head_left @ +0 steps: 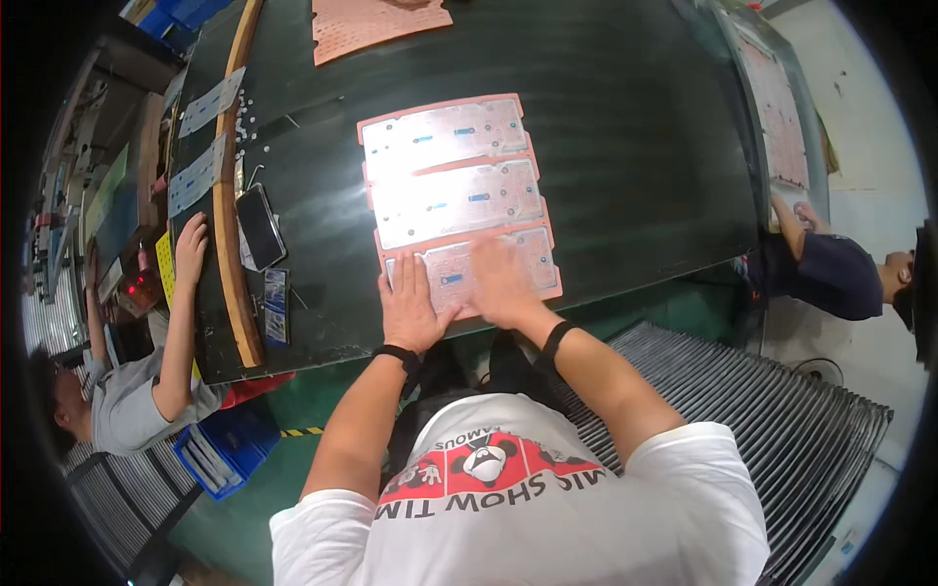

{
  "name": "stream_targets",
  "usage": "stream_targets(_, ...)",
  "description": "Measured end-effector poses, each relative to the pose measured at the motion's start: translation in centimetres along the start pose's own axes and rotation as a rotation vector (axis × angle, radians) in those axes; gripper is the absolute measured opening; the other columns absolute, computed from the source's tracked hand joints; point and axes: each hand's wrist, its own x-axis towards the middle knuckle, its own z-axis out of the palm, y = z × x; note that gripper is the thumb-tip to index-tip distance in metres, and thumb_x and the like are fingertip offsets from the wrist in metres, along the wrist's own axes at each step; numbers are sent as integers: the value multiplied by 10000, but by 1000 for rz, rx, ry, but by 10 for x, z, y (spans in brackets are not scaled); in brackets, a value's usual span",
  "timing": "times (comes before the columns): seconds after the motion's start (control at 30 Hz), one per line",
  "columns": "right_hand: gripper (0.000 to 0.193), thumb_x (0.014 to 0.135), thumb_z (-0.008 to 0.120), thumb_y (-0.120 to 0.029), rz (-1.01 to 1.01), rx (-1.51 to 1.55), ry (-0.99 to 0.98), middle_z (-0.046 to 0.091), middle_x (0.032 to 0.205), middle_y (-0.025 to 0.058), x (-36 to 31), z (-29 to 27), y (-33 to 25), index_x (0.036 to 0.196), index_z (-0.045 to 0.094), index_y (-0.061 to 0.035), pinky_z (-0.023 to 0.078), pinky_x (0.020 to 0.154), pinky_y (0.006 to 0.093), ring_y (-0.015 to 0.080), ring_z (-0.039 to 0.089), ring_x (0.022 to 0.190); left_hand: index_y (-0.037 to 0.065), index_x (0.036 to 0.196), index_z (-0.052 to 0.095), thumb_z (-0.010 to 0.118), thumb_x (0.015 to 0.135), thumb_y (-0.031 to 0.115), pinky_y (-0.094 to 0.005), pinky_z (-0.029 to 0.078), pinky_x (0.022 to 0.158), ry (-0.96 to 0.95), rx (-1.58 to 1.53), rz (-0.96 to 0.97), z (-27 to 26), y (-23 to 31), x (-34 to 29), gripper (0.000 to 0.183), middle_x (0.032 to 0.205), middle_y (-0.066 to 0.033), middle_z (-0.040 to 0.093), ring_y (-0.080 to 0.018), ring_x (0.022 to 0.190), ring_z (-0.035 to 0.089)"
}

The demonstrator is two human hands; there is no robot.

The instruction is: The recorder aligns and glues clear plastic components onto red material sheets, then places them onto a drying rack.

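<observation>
A pinkish-orange board (548,213) lies on the dark work surface in front of me, carrying three silvery sheets with small blue marks: a far sheet (440,137), a middle sheet (454,207) and a near sheet (532,256). My left hand (410,308) rests flat on the left part of the near sheet, fingers stretched out and apart. Beside it, over the middle of the same sheet, is my right hand (503,285). Motion smears its fingers, so their pose is unclear. Glare washes out part of the upper sheets.
Another orange board (376,27) lies at the far edge. Along the left runs a wooden strip (227,225), with a phone (260,227) beside it and two sheets (198,176) across or past it. People work at both sides. Stacked dark ribbed trays (723,410) stand at lower right.
</observation>
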Motion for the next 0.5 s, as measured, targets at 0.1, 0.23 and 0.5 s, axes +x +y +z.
stream_targets(0.1,872,813,587,-446,115,-25,94,197,1470,265,-10,-3,23,1388,224,100,102,1109,528,363,156,1389,-104,1364,280,587,740,597,-568,162,1070,3,53,-64,-8,-2,-7,987,1463,-257,219,-345,1388,161)
stream_targets(0.23,929,816,575,-492,341,-40,167,171,1456,317,-11,-5,33,1388,179,125,65,1102,550,420,113,1384,-113,1371,245,601,750,552,-586,136,1064,-5,-1,-195,-12,-14,-18,978,1476,-269,162,-386,1386,130)
stream_targets(0.5,758,838,571,-392,-112,58,283,257,1427,295,79,-16,16,1347,301,101,142,1109,508,385,215,1358,-58,1377,291,576,786,501,-582,144,1066,193,-34,8,-22,-10,59,862,1448,-238,264,-392,1366,176)
